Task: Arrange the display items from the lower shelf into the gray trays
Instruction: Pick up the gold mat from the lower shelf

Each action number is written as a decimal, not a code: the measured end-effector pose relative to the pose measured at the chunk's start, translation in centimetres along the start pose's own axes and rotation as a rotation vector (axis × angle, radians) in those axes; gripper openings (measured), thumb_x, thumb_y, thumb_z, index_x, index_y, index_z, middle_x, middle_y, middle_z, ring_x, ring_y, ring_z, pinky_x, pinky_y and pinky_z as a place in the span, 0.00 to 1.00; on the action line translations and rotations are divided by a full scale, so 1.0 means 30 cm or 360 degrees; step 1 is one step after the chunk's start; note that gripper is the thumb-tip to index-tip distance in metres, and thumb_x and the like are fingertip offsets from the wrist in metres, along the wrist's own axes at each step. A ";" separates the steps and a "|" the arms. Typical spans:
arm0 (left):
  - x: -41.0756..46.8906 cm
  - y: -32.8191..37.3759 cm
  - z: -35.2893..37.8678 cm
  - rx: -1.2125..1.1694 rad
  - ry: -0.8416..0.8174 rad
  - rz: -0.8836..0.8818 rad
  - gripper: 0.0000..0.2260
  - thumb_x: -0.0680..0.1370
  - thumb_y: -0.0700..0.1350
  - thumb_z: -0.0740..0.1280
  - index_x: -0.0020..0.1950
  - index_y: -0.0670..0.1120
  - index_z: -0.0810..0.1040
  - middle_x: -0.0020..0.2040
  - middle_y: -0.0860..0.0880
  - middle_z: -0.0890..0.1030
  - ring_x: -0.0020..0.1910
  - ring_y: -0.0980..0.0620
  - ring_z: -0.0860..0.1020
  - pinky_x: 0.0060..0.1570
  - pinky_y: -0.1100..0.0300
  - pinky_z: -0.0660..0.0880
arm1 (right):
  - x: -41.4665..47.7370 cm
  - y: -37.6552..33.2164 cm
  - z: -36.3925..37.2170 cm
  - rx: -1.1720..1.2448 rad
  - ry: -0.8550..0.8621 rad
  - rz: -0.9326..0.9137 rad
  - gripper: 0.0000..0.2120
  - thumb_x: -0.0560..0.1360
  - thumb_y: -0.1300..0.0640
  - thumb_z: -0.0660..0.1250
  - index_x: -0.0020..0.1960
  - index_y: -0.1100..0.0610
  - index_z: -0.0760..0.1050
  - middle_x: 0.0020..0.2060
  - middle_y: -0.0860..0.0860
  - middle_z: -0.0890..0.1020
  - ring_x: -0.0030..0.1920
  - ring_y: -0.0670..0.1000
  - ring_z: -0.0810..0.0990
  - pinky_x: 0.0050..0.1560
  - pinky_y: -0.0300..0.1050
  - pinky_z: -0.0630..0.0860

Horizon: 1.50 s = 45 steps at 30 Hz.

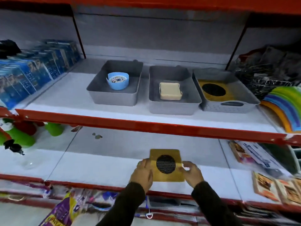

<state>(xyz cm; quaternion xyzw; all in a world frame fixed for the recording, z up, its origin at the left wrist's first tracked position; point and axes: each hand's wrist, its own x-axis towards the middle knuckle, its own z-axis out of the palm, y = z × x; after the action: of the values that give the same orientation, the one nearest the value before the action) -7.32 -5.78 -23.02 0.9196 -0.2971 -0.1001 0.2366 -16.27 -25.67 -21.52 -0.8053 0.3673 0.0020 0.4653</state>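
Both your hands are on the gold square plate (166, 165) with the dark round mesh in its middle, held over the front of the lower shelf (101, 160). Your left hand (142, 174) grips its left edge, fingers (144, 163) curled together against the edge, and your right hand (192, 174) pinches the right edge between thumb and fingers. Whether the plate touches the shelf or sits just above it cannot be told.

On the upper shelf (65, 95) three gray trays stand in a row, close beside each other. The left tray (104, 97) holds a light blue round bowl (118, 80) with a patterned inside. The middle tray (169, 106) holds a cream rectangular block (170, 92) lying flat. The right tray (228, 106), with a slot handle in its front wall, holds a second gold plate (211, 90) with the same dark mesh circle, tilted against the tray wall.

Blue boxes (32, 74) fill the upper shelf to the left, and a fan of rainbow-coloured sheets (285, 105) sits at the far right. Green soft toys (21, 136) lie on the lower shelf at the left, and flat framed items (267, 185) at the right
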 end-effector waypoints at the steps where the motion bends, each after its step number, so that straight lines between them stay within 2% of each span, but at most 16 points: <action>1: 0.022 0.002 0.032 -0.0119 -0.0096 -0.0228 0.25 0.79 0.44 0.56 0.78 0.47 0.60 0.72 0.45 0.70 0.70 0.48 0.70 0.70 0.59 0.65 | 0.038 0.034 0.020 -0.0131 -0.0018 0.0105 0.21 0.77 0.58 0.66 0.68 0.64 0.73 0.65 0.60 0.77 0.64 0.59 0.77 0.62 0.43 0.72; 3: 0.068 0.016 0.077 -0.0253 -0.0255 -0.0634 0.25 0.81 0.45 0.57 0.78 0.43 0.59 0.74 0.43 0.68 0.72 0.45 0.69 0.72 0.57 0.64 | 0.092 0.081 0.055 -0.0327 -0.0061 0.0246 0.23 0.78 0.56 0.63 0.71 0.63 0.69 0.69 0.61 0.73 0.68 0.58 0.74 0.67 0.45 0.70; 6: 0.123 0.018 0.114 -0.0450 -0.0299 -0.0966 0.22 0.81 0.44 0.57 0.76 0.41 0.64 0.74 0.41 0.67 0.72 0.43 0.69 0.72 0.56 0.64 | 0.119 0.095 0.089 -0.0375 -0.0015 0.0282 0.18 0.77 0.60 0.60 0.64 0.65 0.75 0.63 0.61 0.79 0.62 0.59 0.78 0.61 0.45 0.74; 9: 0.152 0.014 0.125 -0.0684 -0.0204 -0.1151 0.18 0.81 0.42 0.57 0.69 0.41 0.73 0.70 0.41 0.74 0.68 0.43 0.73 0.68 0.57 0.68 | 0.116 0.096 0.099 -0.0221 0.0015 0.0351 0.14 0.74 0.65 0.62 0.58 0.66 0.78 0.57 0.60 0.83 0.58 0.59 0.81 0.58 0.44 0.75; 12: 0.148 0.006 0.117 -0.0976 -0.0313 -0.1299 0.16 0.80 0.39 0.59 0.66 0.40 0.77 0.66 0.41 0.78 0.66 0.42 0.77 0.63 0.57 0.73 | 0.089 0.113 0.087 0.0044 0.0064 0.0476 0.18 0.72 0.69 0.64 0.60 0.63 0.78 0.58 0.58 0.82 0.59 0.57 0.80 0.60 0.43 0.74; 14: 0.115 0.009 0.095 -0.1294 -0.0232 -0.1367 0.15 0.77 0.35 0.63 0.62 0.42 0.81 0.64 0.41 0.81 0.64 0.40 0.78 0.64 0.55 0.75 | 0.054 0.123 0.070 0.0232 0.0126 0.0498 0.20 0.69 0.71 0.65 0.60 0.61 0.78 0.57 0.57 0.83 0.56 0.55 0.80 0.57 0.42 0.76; 16: 0.058 0.014 0.055 -0.1419 -0.0068 -0.1411 0.13 0.74 0.35 0.65 0.52 0.48 0.84 0.58 0.43 0.84 0.59 0.41 0.81 0.65 0.52 0.76 | -0.002 0.122 0.051 0.0415 0.0162 0.0474 0.21 0.67 0.73 0.68 0.58 0.61 0.80 0.55 0.57 0.84 0.53 0.55 0.81 0.55 0.43 0.77; 18: -0.007 0.031 0.008 -0.1527 0.0021 -0.1421 0.10 0.72 0.36 0.68 0.42 0.52 0.83 0.53 0.47 0.86 0.56 0.43 0.82 0.63 0.51 0.77 | -0.074 0.111 0.032 0.0644 0.0163 0.0429 0.22 0.65 0.76 0.69 0.56 0.62 0.80 0.54 0.58 0.83 0.54 0.60 0.82 0.57 0.50 0.79; 20: -0.078 0.042 -0.034 -0.1679 0.0088 -0.1349 0.11 0.71 0.34 0.70 0.41 0.51 0.83 0.50 0.47 0.86 0.56 0.42 0.82 0.62 0.50 0.78 | -0.155 0.101 0.015 0.0844 0.0162 0.0383 0.22 0.64 0.78 0.69 0.55 0.62 0.80 0.54 0.60 0.83 0.52 0.63 0.83 0.54 0.54 0.81; 23: -0.184 0.038 -0.090 -0.1872 0.0182 -0.1238 0.12 0.71 0.30 0.70 0.49 0.44 0.84 0.51 0.42 0.85 0.53 0.41 0.83 0.59 0.45 0.79 | -0.272 0.080 -0.017 0.0934 0.0122 0.0262 0.22 0.64 0.78 0.70 0.54 0.61 0.81 0.53 0.59 0.83 0.47 0.58 0.83 0.45 0.47 0.80; 25: -0.246 0.053 -0.146 -0.1972 0.0218 -0.1114 0.12 0.71 0.29 0.69 0.51 0.41 0.84 0.49 0.41 0.84 0.48 0.43 0.82 0.54 0.49 0.80 | -0.341 0.051 -0.047 0.0986 0.0103 0.0196 0.22 0.64 0.78 0.71 0.55 0.62 0.80 0.51 0.58 0.83 0.45 0.55 0.83 0.43 0.45 0.80; 29: -0.295 0.107 -0.291 -0.1997 0.0313 -0.0848 0.12 0.72 0.31 0.70 0.45 0.48 0.83 0.48 0.43 0.84 0.46 0.46 0.81 0.53 0.50 0.78 | -0.444 -0.053 -0.122 0.1075 0.0091 -0.0011 0.21 0.64 0.78 0.72 0.52 0.59 0.80 0.48 0.54 0.83 0.41 0.54 0.83 0.41 0.42 0.80; 32: -0.294 0.167 -0.416 -0.2011 0.0358 -0.0643 0.13 0.73 0.29 0.69 0.53 0.41 0.83 0.43 0.47 0.83 0.42 0.49 0.80 0.45 0.56 0.78 | -0.497 -0.151 -0.188 0.1078 0.0151 -0.0203 0.23 0.63 0.76 0.73 0.55 0.61 0.80 0.48 0.54 0.83 0.40 0.51 0.82 0.34 0.35 0.79; 39: -0.274 0.271 -0.568 -0.1959 0.0509 -0.0393 0.14 0.74 0.30 0.68 0.58 0.38 0.81 0.42 0.50 0.83 0.38 0.55 0.80 0.31 0.69 0.76 | -0.532 -0.286 -0.301 0.1125 0.0204 -0.0413 0.23 0.65 0.77 0.72 0.57 0.64 0.78 0.51 0.59 0.83 0.38 0.52 0.82 0.35 0.37 0.80; 42: -0.265 0.328 -0.596 -0.1945 0.0514 -0.0318 0.16 0.74 0.30 0.69 0.61 0.37 0.80 0.48 0.44 0.83 0.41 0.55 0.80 0.32 0.72 0.77 | -0.534 -0.300 -0.360 0.1140 0.0207 -0.0462 0.22 0.65 0.75 0.73 0.56 0.60 0.79 0.51 0.56 0.83 0.43 0.51 0.83 0.38 0.39 0.81; 45: -0.217 0.419 -0.637 -0.1925 0.0511 -0.0188 0.19 0.74 0.28 0.69 0.64 0.35 0.78 0.54 0.40 0.82 0.46 0.52 0.81 0.43 0.65 0.80 | -0.504 -0.321 -0.460 0.1196 0.0268 -0.0566 0.22 0.67 0.75 0.72 0.58 0.60 0.80 0.49 0.55 0.84 0.45 0.50 0.82 0.36 0.37 0.80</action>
<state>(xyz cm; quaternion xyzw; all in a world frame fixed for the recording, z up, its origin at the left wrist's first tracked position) -12.60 -3.69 0.06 0.6414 -0.0973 -0.1241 0.7508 -26.28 -24.25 -1.29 -0.6279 0.2346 -0.2781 0.6880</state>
